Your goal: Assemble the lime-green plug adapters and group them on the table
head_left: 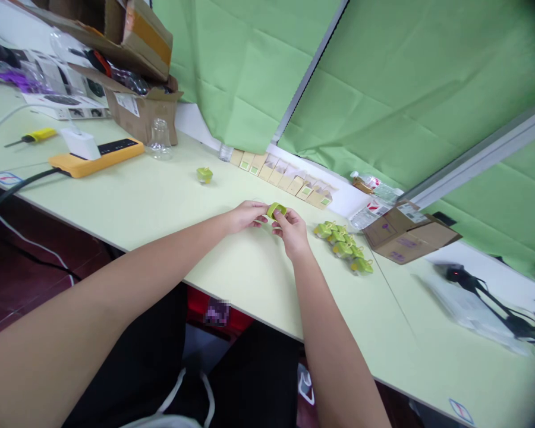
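In the head view, a small lime-green plastic lid point(271, 212), hollow and ring-shaped, is held above the table between my hands. My right hand point(292, 232) grips it with the thumb across its opening and the fingers behind. At its left edge, my left hand point(246, 216) pinches with its fingertips, the other fingers curled. A faint clear edge shows above the left fingers; I cannot make out what it is. To the right of my right hand stands a cluster of several small clear containers with green lids point(340, 245). A similar green-lidded container point(204, 175) stands alone farther left.
Several small cardboard boxes point(289, 178) line the back edge. An orange power strip point(116, 156), a clear bottle point(160, 139) and an open carton point(138, 113) are left. Rightward lie plastic bottles point(374, 208), another carton point(405, 235) and a black cabled device point(485, 294).
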`<state>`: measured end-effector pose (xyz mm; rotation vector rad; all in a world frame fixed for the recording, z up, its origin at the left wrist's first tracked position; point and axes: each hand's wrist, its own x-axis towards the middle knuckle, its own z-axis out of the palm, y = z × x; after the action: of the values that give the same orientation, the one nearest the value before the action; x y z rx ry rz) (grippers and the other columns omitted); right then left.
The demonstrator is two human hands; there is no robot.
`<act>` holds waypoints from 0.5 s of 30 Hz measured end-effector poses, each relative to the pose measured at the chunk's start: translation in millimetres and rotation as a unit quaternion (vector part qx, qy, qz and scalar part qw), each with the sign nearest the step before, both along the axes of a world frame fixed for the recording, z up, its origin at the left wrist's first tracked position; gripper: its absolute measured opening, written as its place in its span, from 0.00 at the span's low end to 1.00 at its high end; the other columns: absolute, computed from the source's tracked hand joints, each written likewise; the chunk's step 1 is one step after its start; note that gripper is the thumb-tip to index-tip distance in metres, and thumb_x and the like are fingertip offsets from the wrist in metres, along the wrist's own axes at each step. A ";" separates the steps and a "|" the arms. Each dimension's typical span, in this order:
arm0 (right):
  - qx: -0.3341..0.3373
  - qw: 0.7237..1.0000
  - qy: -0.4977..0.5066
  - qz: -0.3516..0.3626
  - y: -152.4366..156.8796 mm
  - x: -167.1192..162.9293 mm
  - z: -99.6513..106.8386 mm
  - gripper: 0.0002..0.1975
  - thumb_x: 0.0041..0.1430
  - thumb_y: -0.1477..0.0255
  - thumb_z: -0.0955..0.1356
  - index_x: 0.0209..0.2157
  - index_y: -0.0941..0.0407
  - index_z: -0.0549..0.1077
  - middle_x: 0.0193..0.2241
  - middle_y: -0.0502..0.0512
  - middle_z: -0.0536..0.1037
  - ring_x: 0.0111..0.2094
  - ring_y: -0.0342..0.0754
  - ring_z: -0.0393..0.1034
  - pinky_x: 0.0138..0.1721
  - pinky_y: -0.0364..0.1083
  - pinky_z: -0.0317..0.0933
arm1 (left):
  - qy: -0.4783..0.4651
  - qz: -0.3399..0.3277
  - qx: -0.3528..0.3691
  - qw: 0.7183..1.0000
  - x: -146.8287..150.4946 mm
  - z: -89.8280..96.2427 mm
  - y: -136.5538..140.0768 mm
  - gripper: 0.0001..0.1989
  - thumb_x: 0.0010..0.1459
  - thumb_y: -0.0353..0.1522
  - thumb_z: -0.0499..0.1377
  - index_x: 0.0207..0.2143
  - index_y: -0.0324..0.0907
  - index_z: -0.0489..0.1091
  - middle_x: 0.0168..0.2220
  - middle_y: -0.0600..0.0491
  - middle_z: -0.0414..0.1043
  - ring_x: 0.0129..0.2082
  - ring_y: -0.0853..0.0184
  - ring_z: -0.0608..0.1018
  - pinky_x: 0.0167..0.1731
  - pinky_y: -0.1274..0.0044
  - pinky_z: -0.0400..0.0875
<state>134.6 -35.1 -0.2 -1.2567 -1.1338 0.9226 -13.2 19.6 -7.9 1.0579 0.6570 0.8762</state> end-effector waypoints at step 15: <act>-0.007 1.000 0.002 0.004 -0.7 -0.3 0.8 0.20 0.42 0.56 0.76 0.33 0.53 0.74 0.32 0.48 0.75 0.25 0.40 0.67 0.23 0.41 0.64 | 0.003 0.002 0.005 1.000 0.2 0.3 -1.1 0.17 0.44 0.37 0.71 0.34 0.38 0.77 0.35 0.48 0.75 0.29 0.71 0.74 0.31 0.76 0.67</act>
<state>134.2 -35.7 0.6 -1.2608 -1.1313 0.9403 -12.9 18.5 -7.6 1.0683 0.6606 0.8797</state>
